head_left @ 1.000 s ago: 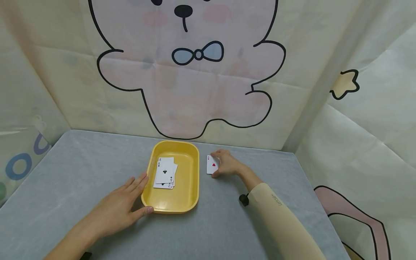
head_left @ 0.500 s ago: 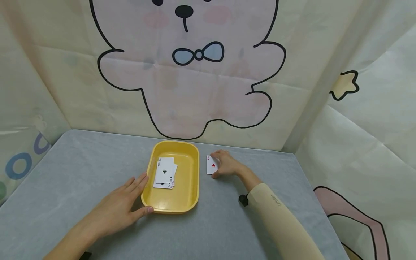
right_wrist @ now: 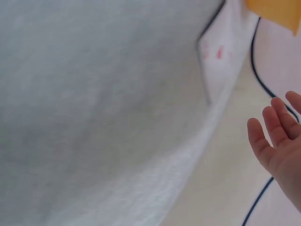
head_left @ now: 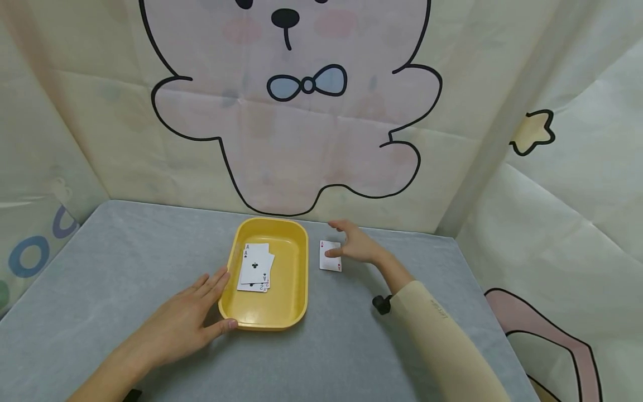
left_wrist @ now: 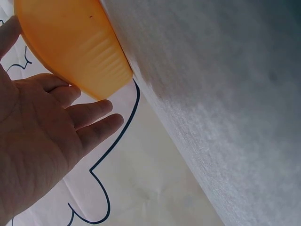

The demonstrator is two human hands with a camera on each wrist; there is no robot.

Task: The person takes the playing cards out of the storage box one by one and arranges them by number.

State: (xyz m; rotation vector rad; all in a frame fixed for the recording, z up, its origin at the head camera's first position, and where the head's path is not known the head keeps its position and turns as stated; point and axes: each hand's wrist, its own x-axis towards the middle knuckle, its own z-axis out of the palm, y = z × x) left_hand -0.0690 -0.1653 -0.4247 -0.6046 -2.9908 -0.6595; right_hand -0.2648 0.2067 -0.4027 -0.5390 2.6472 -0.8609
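1. In the near left, a person's left hand [head_left: 188, 312] stretches in with palm down, fingers long and thumb set wide. The fingertips rest against the left side of a yellow tray and the thumb tip is at its near left corner, curled round nothing.

2. On the near right, a cream sleeve [head_left: 442, 340] slants inward across the grey table [head_left: 341, 357], a small black device [head_left: 382, 305] at its cuff.

3. At center, the yellow tray [head_left: 286, 310] sits flat, its long sides running from near to far.

4. Inside it, toward the left, an ace of clubs [head_left: 258, 257] tops a few loosely overlapped playing cards; a "2" shows at their near edge.

5. Right of the tray and apart from it, a red ace [head_left: 330, 264] lies flat on the cloth, across the tray from the left hand.

6. Just over that card, the right hand [head_left: 363, 245] reaches in from the right, thumb and fingers well apart. The thumb crosses above the card's face; whether it touches cannot be told. The fingers extend beyond the card's far edge.

7. Behind the table, a cartoon bear [head_left: 301, 139] in a blue bow tie [head_left: 307, 85] fills the backdrop.
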